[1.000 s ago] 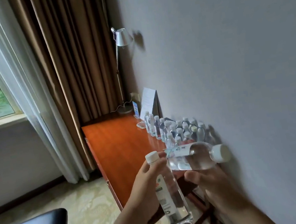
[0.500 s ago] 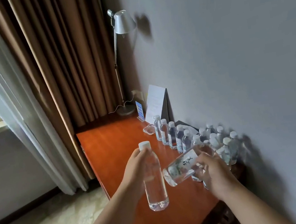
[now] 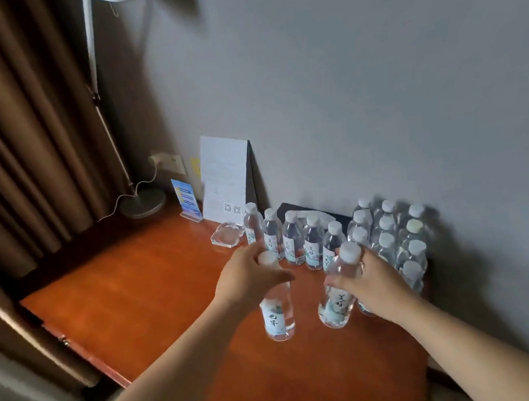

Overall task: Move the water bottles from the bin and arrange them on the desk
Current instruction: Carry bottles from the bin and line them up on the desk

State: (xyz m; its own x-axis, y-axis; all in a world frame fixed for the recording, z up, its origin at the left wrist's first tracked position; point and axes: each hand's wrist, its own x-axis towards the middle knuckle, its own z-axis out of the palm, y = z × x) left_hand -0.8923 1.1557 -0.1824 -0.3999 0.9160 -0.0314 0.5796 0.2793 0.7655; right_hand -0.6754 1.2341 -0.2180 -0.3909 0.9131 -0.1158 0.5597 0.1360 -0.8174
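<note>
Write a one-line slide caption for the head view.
Left hand and right hand each grip a water bottle above the desk.

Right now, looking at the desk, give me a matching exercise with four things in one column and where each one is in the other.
Things:
1. left hand
2. right hand
3. lamp base
4. clear glass dish

Places:
A. far corner by the curtain
B. holding the tilted bottle
C. beside the row's far end
D. holding the upright bottle

Pairs: 1-D, 2-B, 3-A, 4-C
</note>
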